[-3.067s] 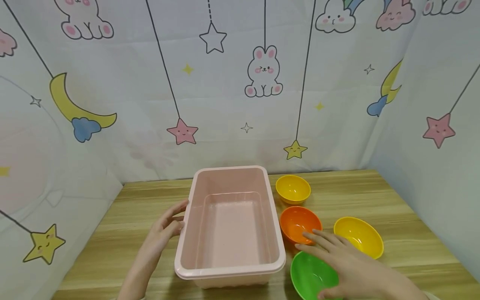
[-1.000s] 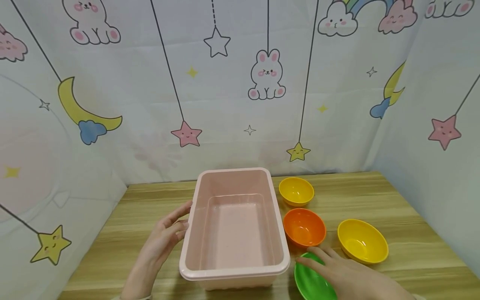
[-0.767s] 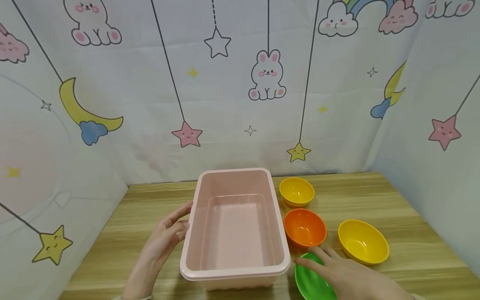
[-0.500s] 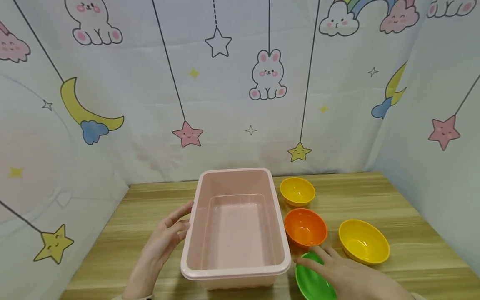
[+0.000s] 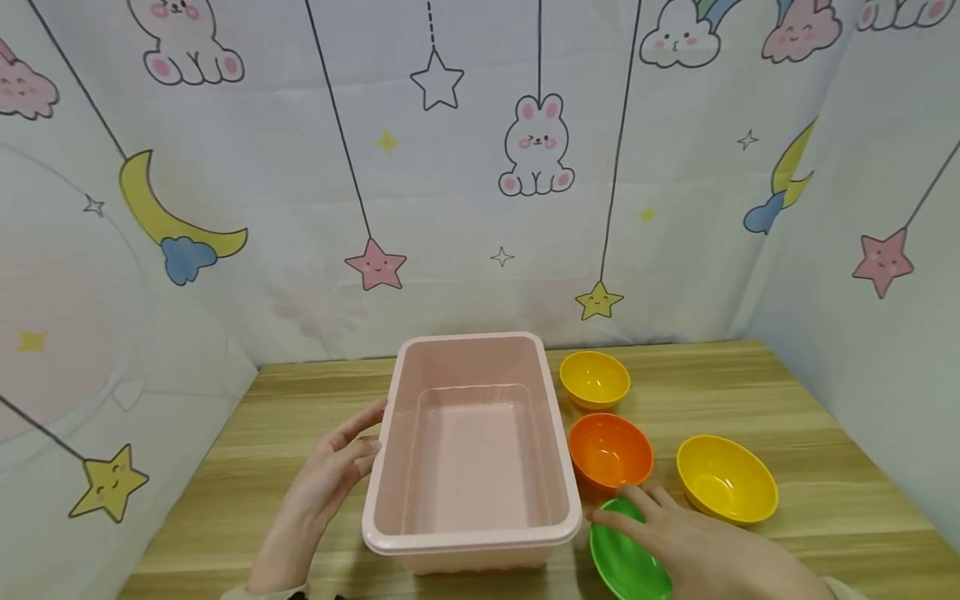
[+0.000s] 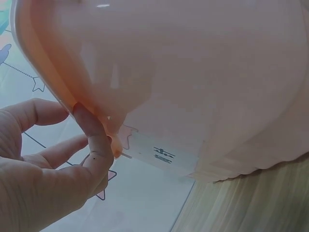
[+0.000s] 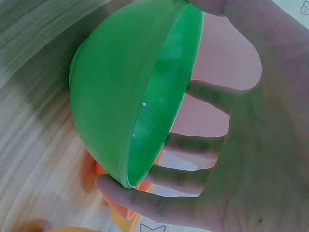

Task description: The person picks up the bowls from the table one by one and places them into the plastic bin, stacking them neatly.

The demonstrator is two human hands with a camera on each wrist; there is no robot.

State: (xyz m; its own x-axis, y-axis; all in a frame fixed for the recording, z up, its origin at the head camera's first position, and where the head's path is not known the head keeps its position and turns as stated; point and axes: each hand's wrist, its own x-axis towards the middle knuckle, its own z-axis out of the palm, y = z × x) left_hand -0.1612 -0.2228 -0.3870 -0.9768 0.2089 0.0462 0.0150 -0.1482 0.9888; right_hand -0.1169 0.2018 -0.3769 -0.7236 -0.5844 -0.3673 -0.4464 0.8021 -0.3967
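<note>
Clock directions refer to the head view, 12 o'clock pointing away from the person.

Right hand (image 5: 701, 542): fingers (image 7: 186, 145) spread and nearly straight across the mouth of the green bowl (image 5: 626, 554), tips at its rim; the thumb, at the near edge, is partly cropped. Left hand (image 5: 322, 487): fingers loosely bent, touching the rim and outer wall of the pink bin (image 5: 472, 540) at its 9 o'clock side.

Governing relation: the green bowl lies directly beneath the right fingers; the bin stands just beside it, at 10 o'clock, long axis running 12 to 6. The right hand is nearer the bowl; the left is across the bin.

From the green bowl: orange bowl (image 5: 611, 454) at 12 o'clock, small yellow bowl (image 5: 595, 380) beyond it, large yellow bowl (image 5: 727, 479) at 2 o'clock, mouths up on the table (image 5: 795, 467).

Markings: a small dark mark (image 6: 164, 154), printed on or reflected in the bin wall, is illegible. No brand can be read.
</note>
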